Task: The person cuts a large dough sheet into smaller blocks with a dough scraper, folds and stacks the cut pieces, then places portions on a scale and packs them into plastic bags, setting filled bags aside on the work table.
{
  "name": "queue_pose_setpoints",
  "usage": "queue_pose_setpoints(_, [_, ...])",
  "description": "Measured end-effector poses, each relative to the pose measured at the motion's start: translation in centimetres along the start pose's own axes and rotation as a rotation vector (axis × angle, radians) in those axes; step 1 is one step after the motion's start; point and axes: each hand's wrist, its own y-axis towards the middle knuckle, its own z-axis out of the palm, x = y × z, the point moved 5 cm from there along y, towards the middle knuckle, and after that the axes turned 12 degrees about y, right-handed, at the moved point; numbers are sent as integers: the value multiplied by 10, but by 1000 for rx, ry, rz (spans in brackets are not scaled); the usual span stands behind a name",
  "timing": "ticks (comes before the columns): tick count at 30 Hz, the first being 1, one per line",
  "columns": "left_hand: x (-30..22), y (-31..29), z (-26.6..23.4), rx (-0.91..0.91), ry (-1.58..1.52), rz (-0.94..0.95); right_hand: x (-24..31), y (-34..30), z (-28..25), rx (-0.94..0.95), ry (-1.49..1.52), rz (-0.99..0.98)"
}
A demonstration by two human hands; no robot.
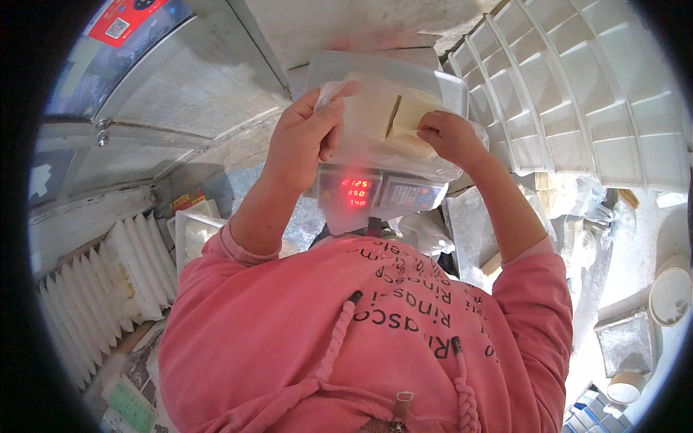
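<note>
1. Pink hooded sweatshirt (361, 339) fills the near middle, its lower edge cut off.
2. Left hand (307, 133): thumb and fingers together, pinching the gathered edge of a translucent plastic bag (332, 92); finger pads partly hidden.
3. Right hand (455, 138), apart from the left: fingers curled inward, tips touching a pale yellow slab (413, 110); whether they grip or merely press, I cannot tell.
4. That slab lies between the hands, nearer the right, over the clear scale tray (444, 78); hazy plastic blurs its outline, and a dark slit marks its left side.
5. Just nearer, a digital scale (415, 193) shows red digits.
6. Far right, a white ribbed panel (577, 79) is cut off; far left, a metal cabinet (195, 79).
</note>
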Motion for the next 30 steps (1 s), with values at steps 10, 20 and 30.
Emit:
queue_pose_setpoints(10, [-54, -29, 33, -68, 621, 769, 37, 1, -51, -377, -157, -119])
queue_pose_setpoints(20, [25, 49, 52, 216, 23, 20, 147, -42, -60, -169, -112, -538])
queue_pose_setpoints(30, [5, 19, 27, -35, 518, 347, 91, 3, -35, -181, 59, -84])
